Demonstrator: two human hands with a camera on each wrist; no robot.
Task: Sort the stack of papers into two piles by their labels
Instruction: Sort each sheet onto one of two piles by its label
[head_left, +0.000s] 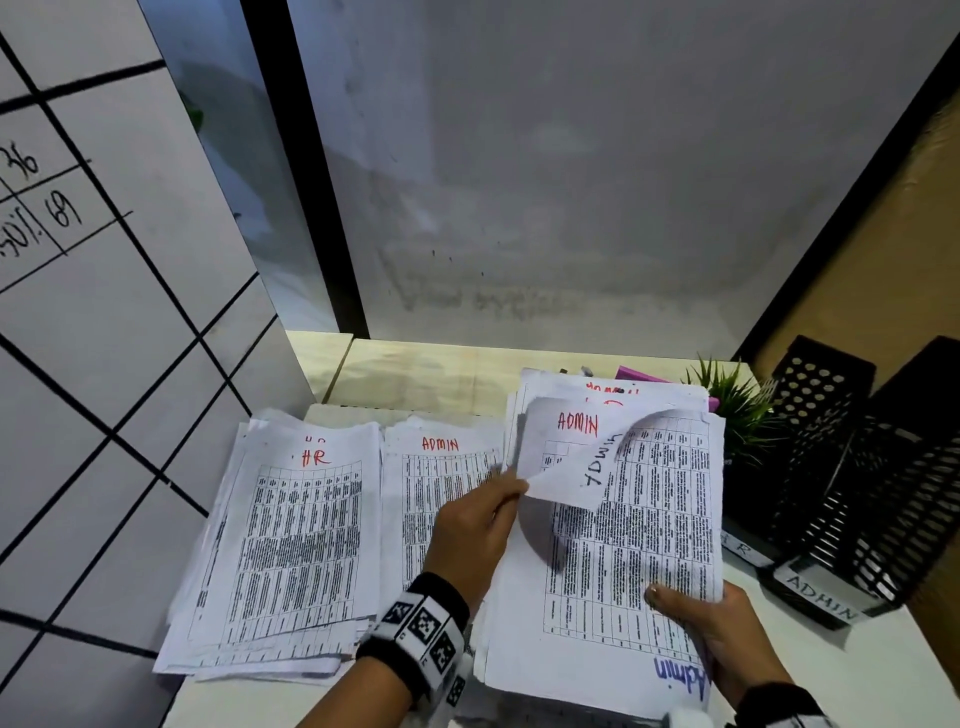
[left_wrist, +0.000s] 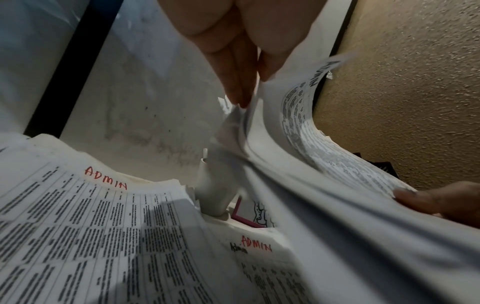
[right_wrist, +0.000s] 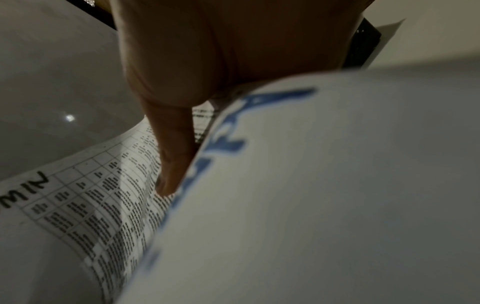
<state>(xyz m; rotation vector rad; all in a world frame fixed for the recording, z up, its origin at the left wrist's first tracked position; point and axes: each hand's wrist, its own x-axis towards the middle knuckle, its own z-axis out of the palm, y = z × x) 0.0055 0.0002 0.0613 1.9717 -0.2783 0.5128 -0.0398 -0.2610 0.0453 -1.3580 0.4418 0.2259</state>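
Three lots of printed sheets lie on the desk. The HR pile (head_left: 291, 540) is at the left, and an ADMIN pile (head_left: 436, 488) lies in the middle. At the right sits the unsorted stack (head_left: 618, 545). My left hand (head_left: 480, 525) pinches the left edge of the stack's upper sheets and peels up a folded-over sheet (head_left: 566, 467) marked ADMIN. My right hand (head_left: 711, 623) grips the stack's lower right corner, thumb on top. In the left wrist view the fingers (left_wrist: 239, 82) hold lifted sheets (left_wrist: 311, 164) above the ADMIN pile (left_wrist: 91, 226). The right wrist view shows my thumb (right_wrist: 176, 160) pressing on printed paper (right_wrist: 103, 205).
Two black mesh file trays (head_left: 852, 478) stand at the right, one labelled ADMIN (head_left: 821, 597). A small green plant (head_left: 732, 400) sits behind the stack. A whiteboard with a grid (head_left: 104, 312) leans at the left. A grey partition (head_left: 571, 182) closes the back.
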